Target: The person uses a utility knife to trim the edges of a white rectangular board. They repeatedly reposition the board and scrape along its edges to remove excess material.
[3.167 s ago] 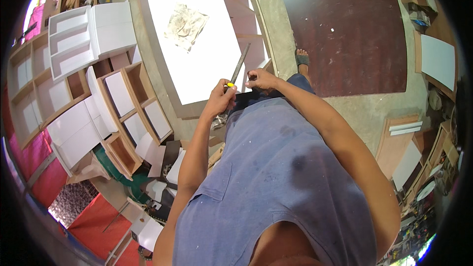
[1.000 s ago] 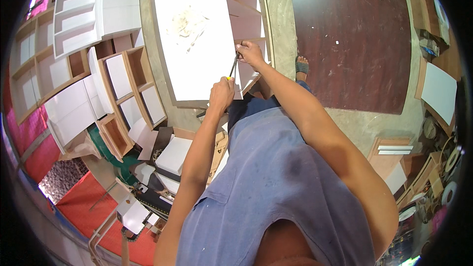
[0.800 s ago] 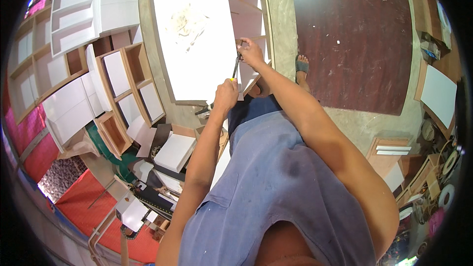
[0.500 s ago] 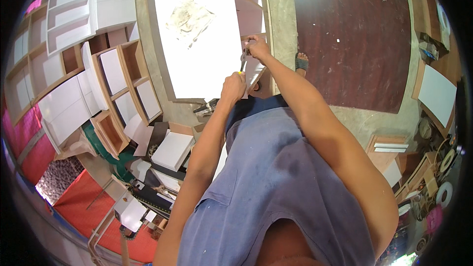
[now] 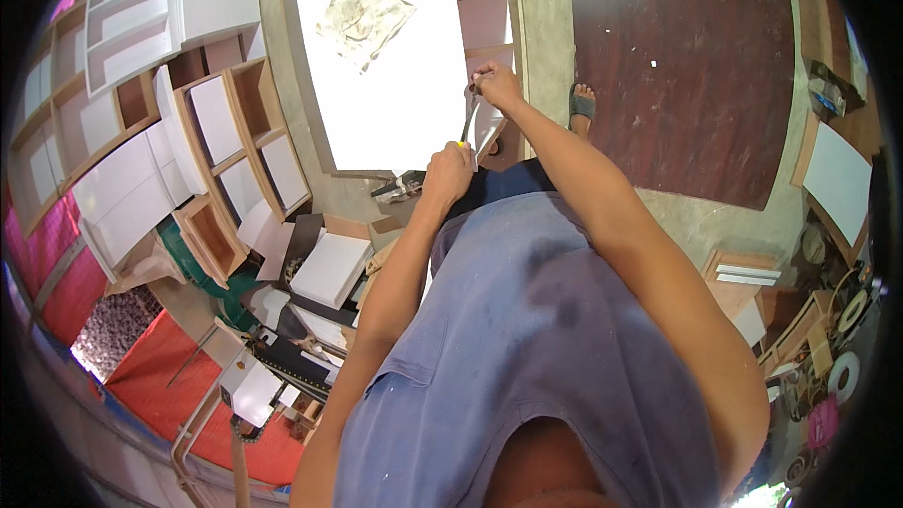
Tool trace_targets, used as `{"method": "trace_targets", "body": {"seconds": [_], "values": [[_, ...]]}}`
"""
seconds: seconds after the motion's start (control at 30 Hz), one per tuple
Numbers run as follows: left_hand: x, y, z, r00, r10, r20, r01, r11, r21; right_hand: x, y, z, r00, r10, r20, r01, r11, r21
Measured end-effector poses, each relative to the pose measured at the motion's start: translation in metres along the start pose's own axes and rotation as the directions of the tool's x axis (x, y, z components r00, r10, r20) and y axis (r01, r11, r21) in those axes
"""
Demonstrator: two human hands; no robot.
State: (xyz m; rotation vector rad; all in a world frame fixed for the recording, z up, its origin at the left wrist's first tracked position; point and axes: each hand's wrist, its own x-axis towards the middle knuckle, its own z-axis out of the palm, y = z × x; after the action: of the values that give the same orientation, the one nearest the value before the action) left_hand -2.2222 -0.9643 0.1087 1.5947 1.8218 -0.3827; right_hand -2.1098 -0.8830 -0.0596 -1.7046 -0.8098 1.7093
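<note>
Just in front of my body, my left hand [image 5: 450,173] is wrapped round the near end of a slim, dark-shafted hand tool [image 5: 467,124] with a yellow spot by the fingers. Its exact kind is too small to make out. My right hand [image 5: 499,87] is closed at the tool's far end, thumb and fingers pinched together. Whether it grips the tool itself or a small piece against it cannot be told. Both hands are over the right edge of a bright white panel [image 5: 395,122]. A crumpled, stained cloth [image 5: 365,17] lies on that panel.
An open cabinet frame [image 5: 484,9] with pale compartments runs beside the panel. To the right, a dark reddish-brown board [image 5: 682,75] lies on the concrete floor, a sandalled foot [image 5: 582,105] at its edge. White drawers and wooden cabinet boxes [image 5: 249,103] are stacked at left.
Both hands keep nearly the same hold on the tool. The panel, cloth and foot sit slightly higher in the picture, and the tool stands a little more upright.
</note>
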Motion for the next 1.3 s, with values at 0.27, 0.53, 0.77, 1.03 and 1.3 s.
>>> {"method": "trace_targets", "body": {"seconds": [0.27,0.53,0.77,1.03,1.3], "values": [[-0.007,0.001,-0.016,1.000,0.025,0.004,-0.025,1.000,0.012,-0.001,-0.003,-0.013,0.995,-0.027,0.100,0.021,0.998,0.059],[-0.023,-0.012,0.001,0.999,-0.007,0.036,0.005,0.999,0.048,-0.025,-0.005,-0.011,0.996,0.076,0.054,-0.073,0.996,-0.055],[-0.002,-0.016,0.014,0.998,0.007,0.068,-0.010,0.999,0.036,-0.020,0.009,-0.008,0.991,0.119,-0.053,-0.127,0.976,-0.180],[-0.024,-0.016,-0.003,0.994,-0.008,0.109,0.000,0.997,0.078,-0.039,0.015,-0.009,0.996,0.079,0.035,-0.076,0.993,-0.085],[-0.012,-0.023,0.011,0.986,-0.012,0.165,-0.004,0.996,0.093,-0.027,0.034,0.000,0.993,0.114,-0.003,-0.112,0.967,-0.230]]}}
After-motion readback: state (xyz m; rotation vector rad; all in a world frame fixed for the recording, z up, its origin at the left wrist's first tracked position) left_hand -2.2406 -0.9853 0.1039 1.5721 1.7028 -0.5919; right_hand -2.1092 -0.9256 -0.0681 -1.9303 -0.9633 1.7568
